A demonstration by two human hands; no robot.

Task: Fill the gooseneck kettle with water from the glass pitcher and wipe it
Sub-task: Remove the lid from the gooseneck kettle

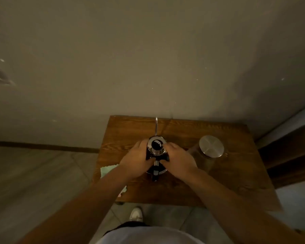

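Two bare hands, the left hand [134, 160] and right hand [179, 160], are being wrapped around the shiny black gooseneck kettle [156, 152] standing mid-way on the brown wooden counter [236, 182]. Right of it, the lidded glass pitcher [209, 152] is being left untouched.

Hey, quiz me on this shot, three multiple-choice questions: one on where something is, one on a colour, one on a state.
1. The glass pitcher stands where, relative to the kettle?
A. To its right
B. To its left
C. Behind it

2. The cloth under the left forearm is:
A. Red
B. Pale green
C. Black

3. The kettle's lid is:
A. Off, lying on the table
B. Held in the air
C. On the kettle

Answers: 1 A, it stands right of the right hand. 2 B, it shows beside the left hand. 3 C, its black knob sits centred on top.
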